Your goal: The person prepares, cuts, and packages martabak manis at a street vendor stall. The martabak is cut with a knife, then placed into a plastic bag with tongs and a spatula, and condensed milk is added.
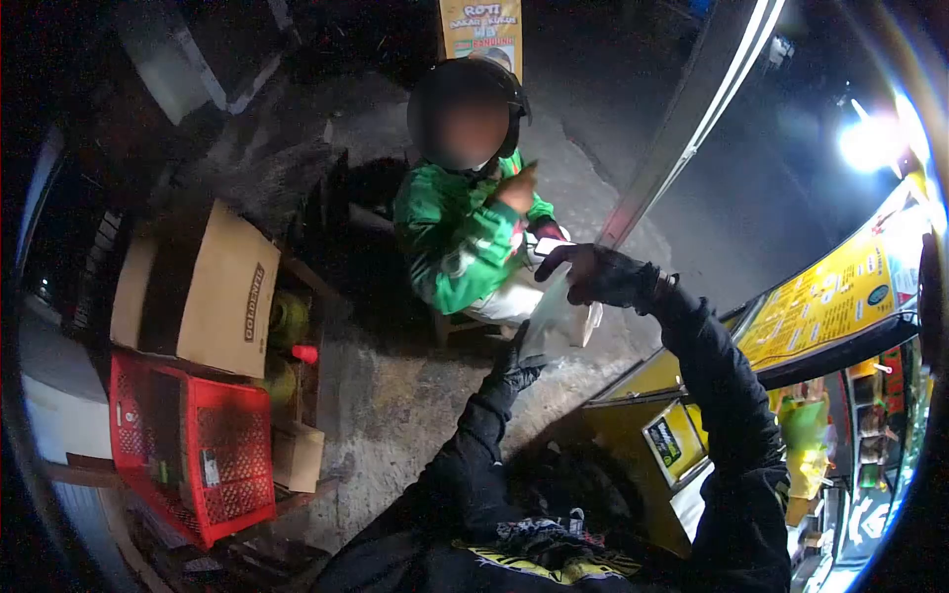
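A pale, translucent plastic bag [552, 321] hangs between my two gloved hands. My right hand [605, 277], in a dark glove, is closed at the bag's upper end. Lower and to the left, my left hand [519, 366] has its fingers against the bag's lower side; whether they grip it is hard to make out. Just beyond my hands sits a person in a green jacket [460, 237] and a dark helmet, one hand raised to the chest. Near that person's lap is a small bright object [550, 245], too blurred to name.
At the left, an open cardboard box [222, 287] rests above a red plastic crate [232, 455]. A metal post [682, 128] slants up beyond my right hand. To the right stands a lit stall with a yellow menu board [840, 296]. A poster [482, 35] is behind the seated person.
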Motion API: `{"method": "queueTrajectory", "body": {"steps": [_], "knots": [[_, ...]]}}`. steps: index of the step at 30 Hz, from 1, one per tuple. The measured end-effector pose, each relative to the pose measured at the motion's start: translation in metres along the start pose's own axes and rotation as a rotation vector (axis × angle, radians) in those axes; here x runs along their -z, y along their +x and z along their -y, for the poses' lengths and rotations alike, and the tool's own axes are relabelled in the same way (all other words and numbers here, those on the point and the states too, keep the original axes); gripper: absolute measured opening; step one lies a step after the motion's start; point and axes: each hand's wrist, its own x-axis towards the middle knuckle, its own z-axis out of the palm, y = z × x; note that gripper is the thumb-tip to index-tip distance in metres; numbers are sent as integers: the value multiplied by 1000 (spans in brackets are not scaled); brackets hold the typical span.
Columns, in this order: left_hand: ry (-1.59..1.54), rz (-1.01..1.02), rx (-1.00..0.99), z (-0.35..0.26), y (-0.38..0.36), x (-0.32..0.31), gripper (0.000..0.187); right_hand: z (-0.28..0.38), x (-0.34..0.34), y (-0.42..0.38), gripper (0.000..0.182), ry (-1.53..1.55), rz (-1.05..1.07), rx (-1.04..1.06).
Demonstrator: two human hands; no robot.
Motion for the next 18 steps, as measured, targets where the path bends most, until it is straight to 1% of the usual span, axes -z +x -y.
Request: {"method": "queueTrajectory", "body": {"steps": [1,2,3,4,5,6,7,8,9,10,11,12,13,14,15,16,18], "knots": [[-55,-106,16,0,1,7,43,-9,-1,5,40,-292,-118,58],[-55,-120,21,9,-7,88,43,-29,-2,15,40,-390,-236,233],[61,-4,-18,16,23,125,44,-34,-5,22,41,-492,-355,408],[178,117,-57,17,65,150,45,-40,-6,22,41,-486,-354,406],[296,239,-96,11,107,151,46,-27,-16,19,41,-496,-413,394],[295,236,-93,29,23,187,46,-20,-21,17,42,-506,-473,380],[-119,215,116,15,5,148,40,-31,-18,21,42,-503,-473,375],[-535,186,324,-11,19,58,38,-49,-12,30,33,-732,-448,383],[-538,181,329,-12,18,60,38,-60,-9,33,25,-961,-416,387],[-444,232,297,-12,17,60,35,-28,-18,24,39,-763,-451,371],[-350,284,263,-11,17,60,33,-35,-21,27,39,-765,-451,366],[-353,286,266,-10,18,60,33,-45,-23,31,39,-712,-536,421],[-342,219,253,-9,18,62,32,-54,-25,34,38,-656,-620,476],[-331,151,239,-8,19,64,30,-38,-30,24,37,-657,-604,442],[-320,84,225,-8,10,50,29,-39,-31,23,37,-660,-602,440],[-328,-54,127,-3,1,34,29,-39,-31,21,37,-714,-584,400],[-321,-30,121,-2,2,34,29,-40,-33,20,37,-768,-567,359]]}}
